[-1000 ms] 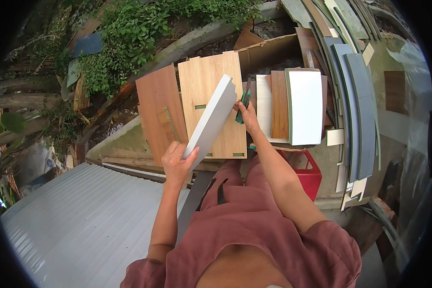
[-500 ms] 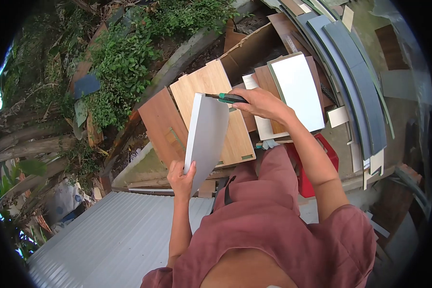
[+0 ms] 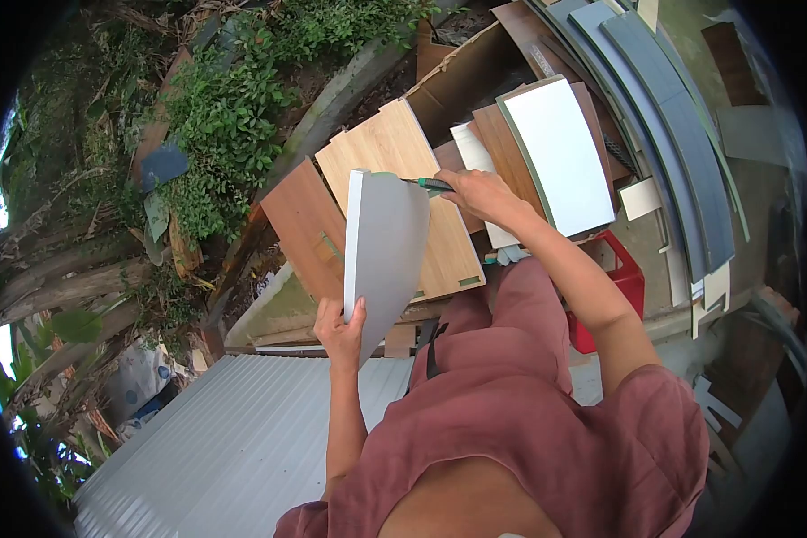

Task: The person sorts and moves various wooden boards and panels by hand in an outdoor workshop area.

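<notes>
A grey-white board (image 3: 387,242) with a white edge stands tilted on its side, its lower edge clasped by my left hand (image 3: 340,332), thumb on the near face. My right hand (image 3: 486,195) is closed round a green and black cutter (image 3: 435,184) and points it left at the board's upper right corner. Whether the cutter's tip touches the board cannot be made out. Behind the board lie a light wood panel (image 3: 448,235) and a brown wood panel (image 3: 309,224).
A white panel (image 3: 560,152) lies on brown boards right of my right hand. Beside my leg is a red plastic container (image 3: 632,287). Long grey-blue strips (image 3: 677,143) curve along the right. Corrugated metal sheeting (image 3: 233,448) spans the lower left, with plants (image 3: 229,117) above.
My right hand has moved right with the cutter, from the board's top left corner to its upper right side. The left hand still grips the board, and the view has shifted slightly.
</notes>
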Motion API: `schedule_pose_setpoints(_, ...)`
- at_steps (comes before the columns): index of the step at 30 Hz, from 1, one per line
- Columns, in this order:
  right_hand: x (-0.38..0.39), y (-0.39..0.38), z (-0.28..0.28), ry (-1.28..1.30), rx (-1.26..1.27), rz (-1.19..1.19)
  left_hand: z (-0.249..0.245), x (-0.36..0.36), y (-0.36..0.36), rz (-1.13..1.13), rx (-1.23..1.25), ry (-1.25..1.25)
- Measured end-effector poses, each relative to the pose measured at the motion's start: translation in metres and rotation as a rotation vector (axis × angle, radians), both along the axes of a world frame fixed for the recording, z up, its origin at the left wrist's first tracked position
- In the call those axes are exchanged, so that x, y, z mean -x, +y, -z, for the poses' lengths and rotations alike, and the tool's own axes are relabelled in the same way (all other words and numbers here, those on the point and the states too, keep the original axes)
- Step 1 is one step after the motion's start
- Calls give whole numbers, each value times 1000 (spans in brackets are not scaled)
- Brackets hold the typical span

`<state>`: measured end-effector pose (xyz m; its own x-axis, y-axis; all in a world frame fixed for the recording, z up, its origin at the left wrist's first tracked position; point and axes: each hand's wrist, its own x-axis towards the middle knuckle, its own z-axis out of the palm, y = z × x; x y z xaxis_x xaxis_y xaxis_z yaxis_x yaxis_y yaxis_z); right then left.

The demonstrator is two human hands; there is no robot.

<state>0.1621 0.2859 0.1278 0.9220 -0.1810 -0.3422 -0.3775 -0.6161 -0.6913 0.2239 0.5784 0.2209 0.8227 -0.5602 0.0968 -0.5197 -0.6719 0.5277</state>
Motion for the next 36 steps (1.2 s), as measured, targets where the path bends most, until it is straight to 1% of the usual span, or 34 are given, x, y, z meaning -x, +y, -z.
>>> schedule_pose_setpoints(1,1,4,0,-1,69,31,1,-1,2,-11,-18,30)
schedule_pose_setpoints(3,2,7,18,-14,95,37,4,-4,5,-18,-36,58)
schedule_pose_setpoints(4,2,7,28,-27,125,40,6,-6,5,-16,-6,91)
schedule_pose_setpoints(5,2,6,36,-27,123,42,7,-7,5,-14,23,125)
schedule_pose_setpoints(7,0,4,51,80,93,-12,6,-10,4,-14,20,153)
schedule_pose_setpoints(8,0,6,61,80,89,-10,6,-12,4,-17,18,182)
schedule_pose_setpoints(9,1,8,72,113,39,-8,8,-14,5,-14,15,182)
schedule_pose_setpoints(11,4,18,95,145,-17,-4,12,-20,10,-39,52,341)
schedule_pose_setpoints(12,7,25,108,139,-19,8,8,-22,8,-36,48,341)
schedule_pose_setpoints(14,11,37,131,134,-24,21,-3,-25,1,-181,-125,631)
schedule_pose_setpoints(16,14,49,141,248,-218,59,-2,-27,1,-197,-110,634)
schedule_pose_setpoints(17,17,54,145,247,-219,57,-3,-27,3,-211,-90,635)
schedule_pose_setpoints(19,24,62,140,397,-532,164,0,-27,13,-230,-66,632)
schedule_pose_setpoints(21,32,72,138,381,-561,166,0,-25,23,-253,-42,634)
schedule_pose_setpoints(23,38,82,137,366,-592,160,-3,-22,34,-294,52,613)
schedule_pose_setpoints(24,42,88,136,377,-596,137,-6,-20,41,-306,50,616)
schedule_pose_setpoints(26,48,100,135,389,-596,104,-11,-22,55,-397,204,661)
schedule_pose_setpoints(27,52,107,135,389,-647,80,-13,-23,61,-407,210,659)
schedule_pose_setpoints(28,57,116,135,392,-699,56,-17,-25,67,-462,291,674)
schedule_pose_setpoints(29,61,123,134,394,-695,44,-20,-27,74,-516,375,686)
schedule_pose_setpoints(31,69,133,133,386,-682,-34,-26,-32,85,-518,444,678)
schedule_pose_setpoints(32,72,139,133,405,-752,14,-30,-33,89,-540,537,681)
schedule_pose_setpoints(33,75,141,128,400,-740,2,-32,-35,93,-561,630,681)
schedule_pose_setpoints(34,76,139,117,383,-776,34,-34,-35,97,-566,646,670)
schedule_pose_setpoints(35,76,139,110,366,-812,60,-36,-36,101,-572,675,719)
schedule_pose_setpoints(36,76,137,109,343,-733,3,-40,-38,108,-580,706,756)
